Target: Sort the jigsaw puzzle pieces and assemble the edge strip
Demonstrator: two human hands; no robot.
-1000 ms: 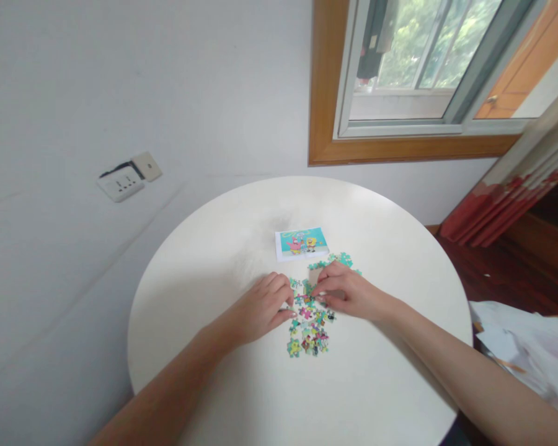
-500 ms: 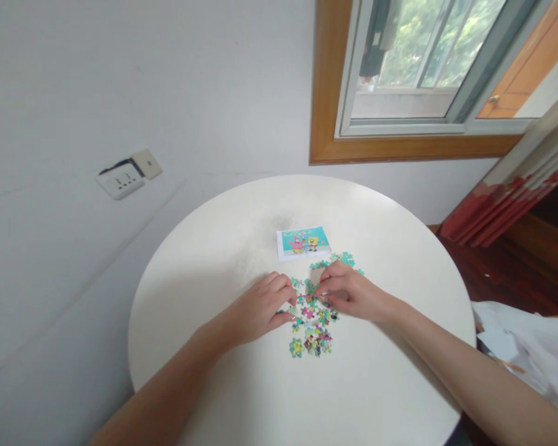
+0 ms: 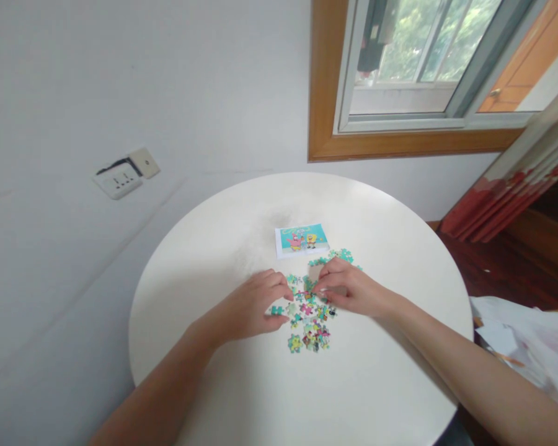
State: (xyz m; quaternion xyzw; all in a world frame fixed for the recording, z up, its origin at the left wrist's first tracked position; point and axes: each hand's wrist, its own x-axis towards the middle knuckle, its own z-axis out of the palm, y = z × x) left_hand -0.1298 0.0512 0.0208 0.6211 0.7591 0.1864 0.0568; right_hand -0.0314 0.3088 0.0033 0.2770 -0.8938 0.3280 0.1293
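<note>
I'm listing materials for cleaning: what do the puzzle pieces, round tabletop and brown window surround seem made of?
Puzzle pieces: probably printed cardboard, thin, flat, multicoloured; finish unclear.
Tabletop: smooth white, perhaps laminate; faint sheen toward its far edge.
Window surround: likely varnished wood, warm brown.

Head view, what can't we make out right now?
All head view:
Designs on many puzzle pieces: too small.
Whether the right hand pinches a piece: too small and blurred.
Anything under that palm: hidden by the hand.
Lettering on the picture card: blurred.
Rest of the white pile: cut off by the right edge.
</note>
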